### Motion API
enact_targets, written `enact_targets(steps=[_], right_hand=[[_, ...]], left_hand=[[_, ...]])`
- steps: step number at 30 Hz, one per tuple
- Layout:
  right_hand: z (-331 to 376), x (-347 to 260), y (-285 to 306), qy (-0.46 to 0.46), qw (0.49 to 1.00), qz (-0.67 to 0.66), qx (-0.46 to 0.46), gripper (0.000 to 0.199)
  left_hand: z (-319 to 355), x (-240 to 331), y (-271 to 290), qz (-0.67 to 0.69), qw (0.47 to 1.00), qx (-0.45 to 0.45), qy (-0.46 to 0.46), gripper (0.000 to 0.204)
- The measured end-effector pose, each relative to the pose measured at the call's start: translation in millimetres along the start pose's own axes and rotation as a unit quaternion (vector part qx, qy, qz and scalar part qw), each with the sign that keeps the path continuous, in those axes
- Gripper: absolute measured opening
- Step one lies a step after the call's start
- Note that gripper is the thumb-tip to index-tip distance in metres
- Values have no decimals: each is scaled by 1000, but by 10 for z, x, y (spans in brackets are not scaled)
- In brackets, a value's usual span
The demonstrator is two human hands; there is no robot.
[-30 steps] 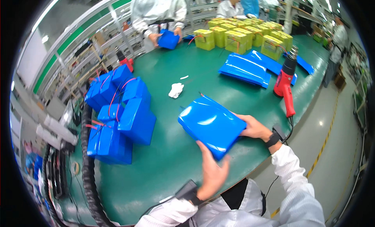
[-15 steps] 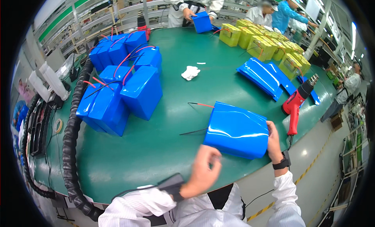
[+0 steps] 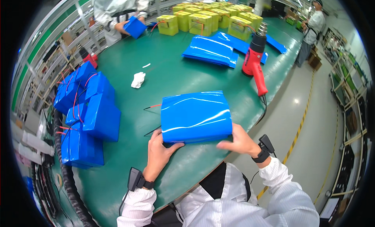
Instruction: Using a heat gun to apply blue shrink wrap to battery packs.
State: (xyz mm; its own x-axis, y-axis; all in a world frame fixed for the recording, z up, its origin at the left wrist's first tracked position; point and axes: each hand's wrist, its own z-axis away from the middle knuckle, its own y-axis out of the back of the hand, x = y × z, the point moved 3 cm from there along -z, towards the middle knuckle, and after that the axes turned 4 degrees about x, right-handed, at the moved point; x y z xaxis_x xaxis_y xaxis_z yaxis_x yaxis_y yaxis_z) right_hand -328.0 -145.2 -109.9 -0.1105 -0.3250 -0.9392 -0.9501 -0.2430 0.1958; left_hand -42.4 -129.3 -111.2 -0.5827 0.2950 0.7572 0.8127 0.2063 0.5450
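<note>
A battery pack in loose blue shrink wrap (image 3: 196, 117) lies on the green table in front of me, its film creased and glossy. A red lead and a black lead stick out of its left end. My left hand (image 3: 159, 151) grips the near left corner, thumb along the front edge and fingertips partly hidden by the pack. At the right end, my right hand (image 3: 240, 141) holds the pack's side, its thumb pointing left below the front edge; its other fingers are partly hidden. Beyond it to the right, a red heat gun (image 3: 254, 61) stands nozzle up.
Several finished blue packs (image 3: 101, 115) with leads stand on the left beside a black ribbed hose (image 3: 68, 180). Flat blue sleeves (image 3: 209, 51) and yellow-green packs (image 3: 203, 24) lie farther back. White crumpled scrap (image 3: 138, 80) rests mid-table. A co-worker (image 3: 121, 12) opposite holds another blue pack.
My left hand has moved from in front of the pack onto its left corner. The pack now sits straighter to me. My view has swung right.
</note>
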Motion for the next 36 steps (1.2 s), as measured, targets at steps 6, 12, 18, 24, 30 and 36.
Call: enact_targets(steps=[6, 12, 18, 24, 30, 36], right_hand=[[46, 32, -49, 90, 978, 191, 3, 51], [209, -2, -238, 139, 970, 195, 39, 54], [272, -66, -314, 139, 970, 201, -15, 84], [289, 15, -367, 162, 965, 207, 18, 84], [291, 14, -31, 181, 976, 125, -12, 72], [-101, -69, 1260, 148, 920, 73, 356, 9]], left_hand=[[-1, 42, 34, -32, 999, -16, -27, 29], [142, -70, 189, -60, 997, -37, 24, 31], [329, -161, 269, -11, 993, -24, 114, 18], [400, -126, 289, -7, 986, -5, 166, 18], [486, -139, 233, 22, 985, 19, 167, 19], [457, -41, 259, -2, 987, 22, 159, 23]])
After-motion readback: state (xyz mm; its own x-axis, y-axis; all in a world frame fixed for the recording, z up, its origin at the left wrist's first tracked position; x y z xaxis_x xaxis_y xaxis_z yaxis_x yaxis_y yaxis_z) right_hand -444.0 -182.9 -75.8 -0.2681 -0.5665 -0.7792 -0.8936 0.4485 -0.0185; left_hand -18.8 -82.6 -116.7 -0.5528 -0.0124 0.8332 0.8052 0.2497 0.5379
